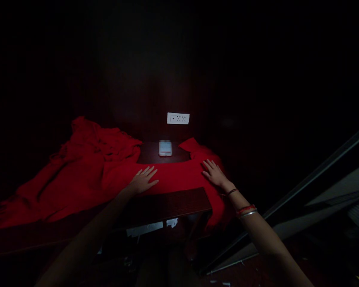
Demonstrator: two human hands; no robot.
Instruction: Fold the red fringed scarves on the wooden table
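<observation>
A red fringed cloth (pixel 173 175) lies across a dark wooden table, bunched up on the left and hanging over the right end. My left hand (pixel 143 180) rests on its flat middle part with the fingers spread. Farther right, my right hand (pixel 214 174) lies on the same cloth, palm down and fingers apart. Bracelets circle my right wrist. Behind the flat strip of cloth, a phone (pixel 165 148) with a lit screen lies on the bare tabletop.
The table (pixel 173 203) has its front edge just below my hands. A white socket panel (pixel 178 118) is on the dark wall behind. Pale papers (pixel 146 229) show beneath the tabletop. A long slanted panel edge (pixel 317 172) runs along the right. Much of the room is too dark to make out.
</observation>
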